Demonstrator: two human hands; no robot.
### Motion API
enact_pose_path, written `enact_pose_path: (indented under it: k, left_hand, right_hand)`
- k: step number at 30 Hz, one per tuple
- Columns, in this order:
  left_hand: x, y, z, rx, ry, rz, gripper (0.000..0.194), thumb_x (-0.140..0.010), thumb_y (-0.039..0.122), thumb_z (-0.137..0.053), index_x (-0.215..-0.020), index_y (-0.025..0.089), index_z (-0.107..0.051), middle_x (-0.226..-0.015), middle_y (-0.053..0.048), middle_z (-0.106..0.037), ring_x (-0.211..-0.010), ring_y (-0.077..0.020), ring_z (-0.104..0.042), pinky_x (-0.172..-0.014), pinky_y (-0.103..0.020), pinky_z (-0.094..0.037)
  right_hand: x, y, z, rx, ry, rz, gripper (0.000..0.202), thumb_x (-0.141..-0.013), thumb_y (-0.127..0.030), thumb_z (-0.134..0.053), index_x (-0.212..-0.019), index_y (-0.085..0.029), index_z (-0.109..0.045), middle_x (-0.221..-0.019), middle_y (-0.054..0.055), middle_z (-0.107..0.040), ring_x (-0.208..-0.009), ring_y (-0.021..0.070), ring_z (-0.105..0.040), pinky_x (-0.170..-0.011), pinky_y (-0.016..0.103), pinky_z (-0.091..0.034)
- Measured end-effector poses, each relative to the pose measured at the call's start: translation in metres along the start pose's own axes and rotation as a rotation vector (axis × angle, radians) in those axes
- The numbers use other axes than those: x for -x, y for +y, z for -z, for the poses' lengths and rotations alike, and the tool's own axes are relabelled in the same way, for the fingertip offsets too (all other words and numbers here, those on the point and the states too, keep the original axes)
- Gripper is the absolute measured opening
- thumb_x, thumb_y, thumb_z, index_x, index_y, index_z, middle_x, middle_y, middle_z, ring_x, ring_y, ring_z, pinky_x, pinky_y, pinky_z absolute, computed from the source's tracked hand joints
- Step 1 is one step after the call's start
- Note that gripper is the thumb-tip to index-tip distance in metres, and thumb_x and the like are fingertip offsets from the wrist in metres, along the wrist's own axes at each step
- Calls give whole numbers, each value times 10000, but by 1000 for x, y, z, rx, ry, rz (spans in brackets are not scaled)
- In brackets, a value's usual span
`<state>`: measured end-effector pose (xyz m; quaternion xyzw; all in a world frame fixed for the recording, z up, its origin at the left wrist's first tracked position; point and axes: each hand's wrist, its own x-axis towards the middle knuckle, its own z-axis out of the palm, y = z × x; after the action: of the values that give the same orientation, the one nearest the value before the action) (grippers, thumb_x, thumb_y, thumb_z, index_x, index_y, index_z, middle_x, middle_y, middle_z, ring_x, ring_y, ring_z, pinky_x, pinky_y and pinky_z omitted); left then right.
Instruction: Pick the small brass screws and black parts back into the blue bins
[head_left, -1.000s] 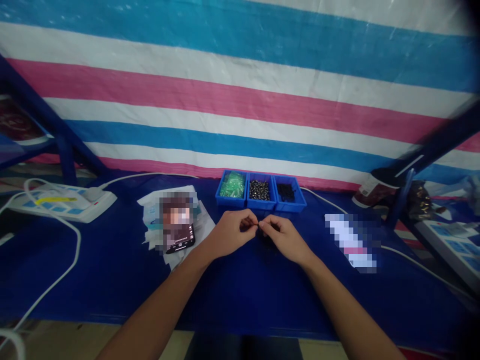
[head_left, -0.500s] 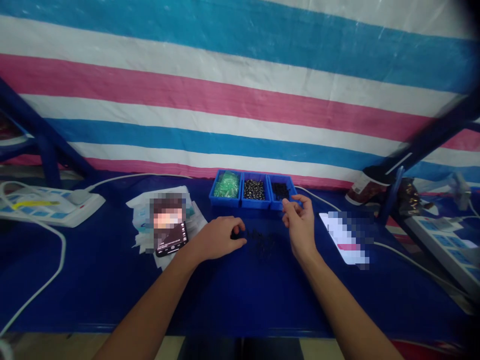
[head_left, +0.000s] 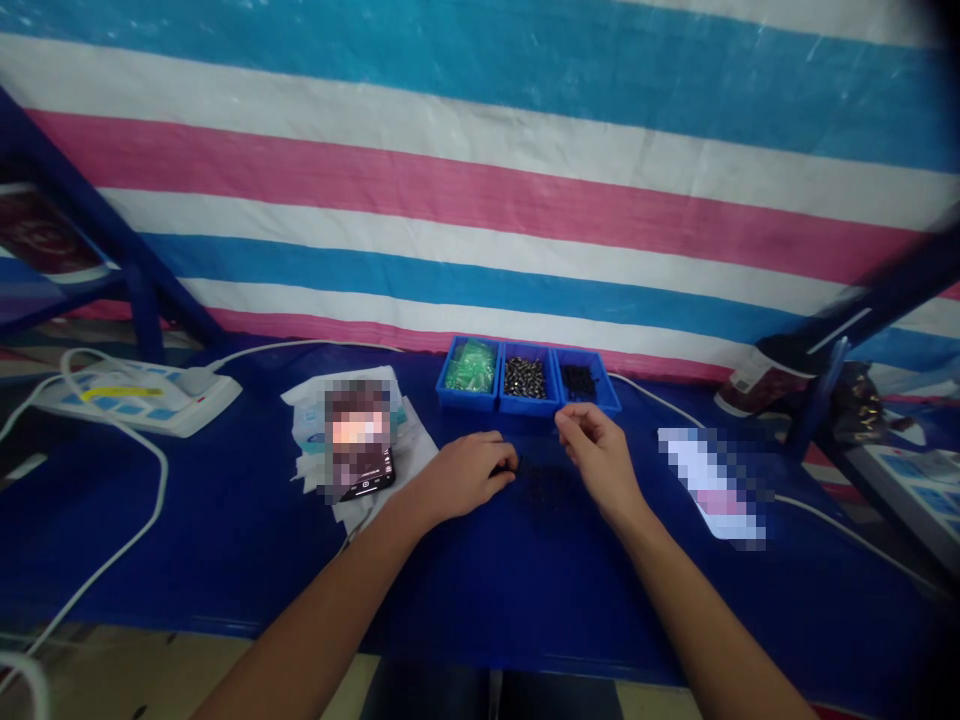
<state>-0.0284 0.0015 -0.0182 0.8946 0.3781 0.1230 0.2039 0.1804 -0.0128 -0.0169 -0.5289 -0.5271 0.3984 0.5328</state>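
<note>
My right hand (head_left: 600, 458) is just in front of the right-hand bin, thumb and forefinger pinched together; whatever is between them is too small to make out. To its left, my left hand (head_left: 474, 474) rests low over the table, fingers loosely curled and the thumb apart from them, with nothing visible in it. Small black pieces (head_left: 546, 485) lie scattered on the tabletop between the hands. Behind them stand three joined blue bins: one with green translucent pieces (head_left: 471, 368), one with shiny metal pieces (head_left: 525, 378), one with black pieces (head_left: 579, 380).
A phone (head_left: 367, 480) lies on white plastic packaging (head_left: 412, 440) at left. Another lit phone (head_left: 682, 455) lies at right, near a dark cup (head_left: 757, 385). Power strips (head_left: 161, 400) and white cables are at both sides. A striped sheet (head_left: 480, 200) hangs behind the blue table (head_left: 465, 600).
The view has shifted, so the scene sits further right. My right hand has come nearer the left one, away from the right-hand bin, its fingers pinched. My left hand has barely moved.
</note>
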Motion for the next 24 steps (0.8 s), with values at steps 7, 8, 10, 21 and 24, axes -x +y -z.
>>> enact_pose_path:
  k: [7, 8, 10, 21, 24]
  left_hand:
    - [2, 1, 2, 19, 23, 21, 99, -929, 266, -534, -932, 212, -616, -963, -26, -593, -837, -179, -593, -737, -300, -442]
    - [2, 1, 2, 30, 34, 27, 102, -932, 267, -530, -933, 212, -616, -972, -26, -589, -834, -177, -591, -734, -301, -442]
    - [2, 1, 4, 63, 68, 33, 104, -937, 258, -521, -943, 212, -614, -986, -27, -586, -844, -176, -587, -744, -305, -446]
    - [-4, 19, 19, 471, 322, 33, 105, -926, 260, -551, -933, 199, -636, -967, -19, -592, -895, -157, -564, -837, -313, -436]
    - [-3, 21, 21, 543, 314, 39, 124, -934, 271, -536, -938, 196, -634, -961, -20, -588, -882, -152, -558, -813, -305, -434]
  right_hand:
    - [-2, 0, 3, 41, -32, 2, 234, -858, -428, -612, -901, -198, -617, -650, -34, -504, -533, 107, -417, -505, 250, -305]
    - [-1, 0, 2, 51, -46, -3, 232, -859, -428, -611, -897, -199, -616, -649, -34, -507, -535, 108, -419, -510, 251, -310]
    - [0, 0, 1, 77, -79, -13, 229, -862, -428, -607, -891, -201, -614, -653, -33, -513, -544, 112, -428, -526, 254, -324]
    - [7, -8, -8, 228, -371, 138, 207, -922, -359, -531, -960, -223, -682, -965, 31, -629, -876, 180, -559, -805, 320, -417]
    - [8, -9, -7, 141, -417, 55, 227, -928, -395, -528, -913, -211, -660, -836, 9, -584, -753, 154, -517, -714, 301, -403]
